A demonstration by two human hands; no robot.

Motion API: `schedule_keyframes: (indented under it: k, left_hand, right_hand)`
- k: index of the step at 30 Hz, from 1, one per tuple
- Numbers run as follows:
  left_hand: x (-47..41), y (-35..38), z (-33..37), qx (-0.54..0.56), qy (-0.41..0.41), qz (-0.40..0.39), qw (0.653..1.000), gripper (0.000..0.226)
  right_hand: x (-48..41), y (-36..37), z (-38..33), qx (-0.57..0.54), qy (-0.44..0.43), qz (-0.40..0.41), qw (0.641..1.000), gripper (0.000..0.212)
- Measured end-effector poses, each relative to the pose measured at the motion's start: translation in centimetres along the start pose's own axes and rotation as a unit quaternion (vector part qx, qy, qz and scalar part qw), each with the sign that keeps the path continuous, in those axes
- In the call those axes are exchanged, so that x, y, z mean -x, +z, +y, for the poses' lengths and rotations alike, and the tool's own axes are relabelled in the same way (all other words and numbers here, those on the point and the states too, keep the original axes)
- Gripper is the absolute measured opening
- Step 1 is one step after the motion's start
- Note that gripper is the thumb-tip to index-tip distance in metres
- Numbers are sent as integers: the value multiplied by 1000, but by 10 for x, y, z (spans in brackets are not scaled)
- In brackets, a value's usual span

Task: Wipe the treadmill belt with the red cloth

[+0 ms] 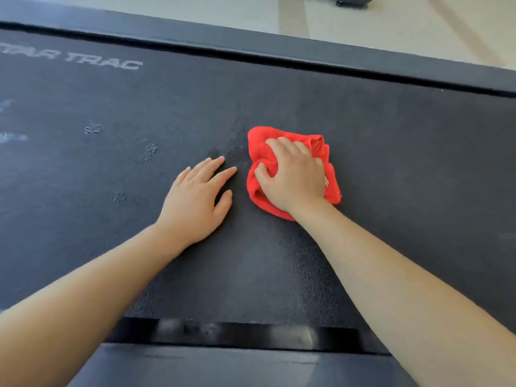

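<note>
In the centre of the frame, the right hand [293, 180] bunches a crumpled red cloth [258, 152] against the dark textured treadmill belt [391, 163], its grip closed around the fabric with fingers curled into the folds and thumb tucked at the cloth's left edge. Just left of it, apart from the cloth, the left hand [195, 202] lies flat on the belt, its grip slack, fingers straight and slightly spread. Pale scuff marks [95, 129] dot the belt at middle left, and grey lettering ending in "TRAC" [103, 62] runs across the upper left. A dark side rail [279, 48] borders the belt along the top, with light flooring [363, 20] beyond.
</note>
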State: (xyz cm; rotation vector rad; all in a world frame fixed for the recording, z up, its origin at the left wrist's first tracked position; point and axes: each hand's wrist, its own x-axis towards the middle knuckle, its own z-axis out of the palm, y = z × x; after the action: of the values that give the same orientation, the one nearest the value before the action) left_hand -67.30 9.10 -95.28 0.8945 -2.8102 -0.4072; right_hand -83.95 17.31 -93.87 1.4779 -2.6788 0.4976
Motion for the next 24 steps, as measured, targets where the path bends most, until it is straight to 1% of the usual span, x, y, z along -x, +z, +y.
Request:
schedule_keyframes:
  k: [3, 6, 10, 13, 16, 18, 20, 24]
  left_hand:
    - [22, -5, -1, -8, -1, -10, 1000, 46]
    - [54, -11, -5, -6, -7, -19, 1000, 51]
    - [71, -16, -6, 3, -7, -15, 1000, 61]
    - [69, -18, -3, 10, -12, -3, 1000, 60]
    - [67, -19, -2, 15, -9, 1, 1000, 59]
    - [68, -18, -3, 17, -5, 2, 1000, 59]
    - [68, -18, -4, 17, -4, 1, 1000, 59]
    - [69, -17, -5, 21, -8, -6, 1000, 59]
  right_hand:
    - [-30, 7, -6, 3, 0, -1, 1000, 47]
    - [-30, 8, -7, -2, -14, 0, 1000, 46]
    - [14, 2, -12, 1, -97, -12, 995, 42]
    - [69, -5, -18, -5, -124, 0, 992, 44]
    - [114, -13, -16, -5, -131, 17, 991, 46]
    - [129, -16, -13, -3, -131, 25, 991, 46]
    - [130, -16, -14, -4, -124, 28, 992, 45]
    - [98, -12, -23, -12, -85, -1, 996, 47]
